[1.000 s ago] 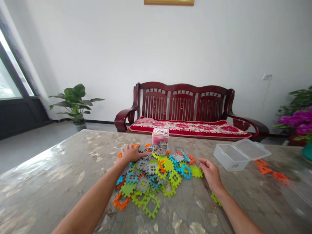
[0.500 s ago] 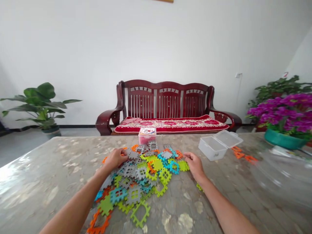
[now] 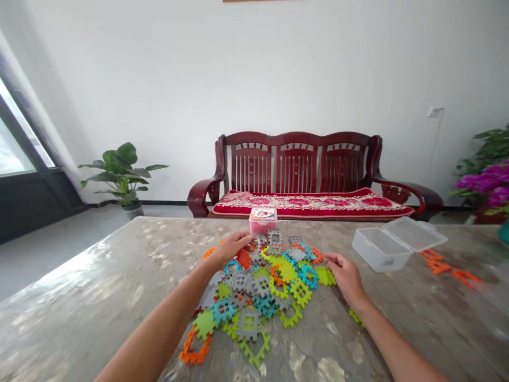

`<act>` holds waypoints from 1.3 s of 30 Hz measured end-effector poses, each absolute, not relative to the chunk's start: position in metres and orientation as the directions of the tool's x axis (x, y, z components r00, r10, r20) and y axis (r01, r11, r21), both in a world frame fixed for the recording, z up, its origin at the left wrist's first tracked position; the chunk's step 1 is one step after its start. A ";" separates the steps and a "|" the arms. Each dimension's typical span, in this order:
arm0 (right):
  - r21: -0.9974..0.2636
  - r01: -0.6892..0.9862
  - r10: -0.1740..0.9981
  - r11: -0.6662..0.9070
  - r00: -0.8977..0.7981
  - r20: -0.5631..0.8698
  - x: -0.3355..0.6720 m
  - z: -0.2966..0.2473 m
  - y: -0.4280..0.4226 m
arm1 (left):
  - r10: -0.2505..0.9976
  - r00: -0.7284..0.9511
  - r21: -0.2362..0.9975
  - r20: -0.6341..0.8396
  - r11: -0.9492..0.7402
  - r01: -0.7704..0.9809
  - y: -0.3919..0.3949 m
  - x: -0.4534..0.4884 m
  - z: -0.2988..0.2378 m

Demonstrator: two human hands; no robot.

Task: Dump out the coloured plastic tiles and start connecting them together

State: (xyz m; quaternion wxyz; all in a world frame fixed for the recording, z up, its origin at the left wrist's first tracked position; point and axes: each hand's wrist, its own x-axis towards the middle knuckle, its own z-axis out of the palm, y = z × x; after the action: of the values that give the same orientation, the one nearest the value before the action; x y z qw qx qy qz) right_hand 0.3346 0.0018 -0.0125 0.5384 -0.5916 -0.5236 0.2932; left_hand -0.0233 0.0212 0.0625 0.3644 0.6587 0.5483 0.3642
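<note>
A heap of flat interlocking plastic tiles (image 3: 260,289) in grey, lime, teal and orange lies on the marble table (image 3: 91,302). My left hand (image 3: 233,246) reaches over the heap's far side, fingers stretched out on the grey tiles beside a small pink box (image 3: 262,220), with an orange tile (image 3: 244,259) just under the thumb. My right hand (image 3: 347,275) rests at the heap's right edge. Its fingers are loosely bent and touch a lime tile (image 3: 326,276), holding nothing.
An open clear plastic box (image 3: 377,249) with its lid hinged back stands to the right, with loose orange tiles (image 3: 449,269) beyond it. One lime tile (image 3: 356,317) lies by my right wrist. Behind the table are a red wooden bench (image 3: 302,180), a potted plant (image 3: 123,172) and purple flowers (image 3: 485,183).
My left hand has slid forward and right across the heap toward the pink box. My right hand has stayed at the heap's right edge. The camera swung right, then back left.
</note>
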 end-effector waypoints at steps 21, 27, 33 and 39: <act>-0.941 0.315 0.937 0.122 0.276 0.214 0.335 -0.017 0.003 | 1.000 0.008 0.545 0.030 -0.023 0.838 0.074 -0.020 0.024; -0.932 0.338 0.937 0.133 0.264 0.229 0.334 -0.015 0.002 | 0.998 0.036 0.699 0.050 -0.061 0.712 0.072 -0.016 0.019; -0.931 0.343 0.937 0.126 0.266 0.225 0.336 -0.018 0.004 | 0.963 0.263 0.815 0.052 -0.193 0.546 0.052 0.002 0.030; -0.928 0.353 0.940 0.122 0.259 0.222 0.336 -0.019 0.004 | 0.858 0.513 0.815 0.007 -0.302 0.495 0.030 0.010 0.043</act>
State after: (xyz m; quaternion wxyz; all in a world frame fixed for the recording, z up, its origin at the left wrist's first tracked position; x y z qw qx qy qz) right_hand 0.3362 0.0036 -0.0192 0.5199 -0.5995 -0.5391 0.2824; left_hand 0.0097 0.0297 0.0432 0.3972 0.7738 0.4371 0.2289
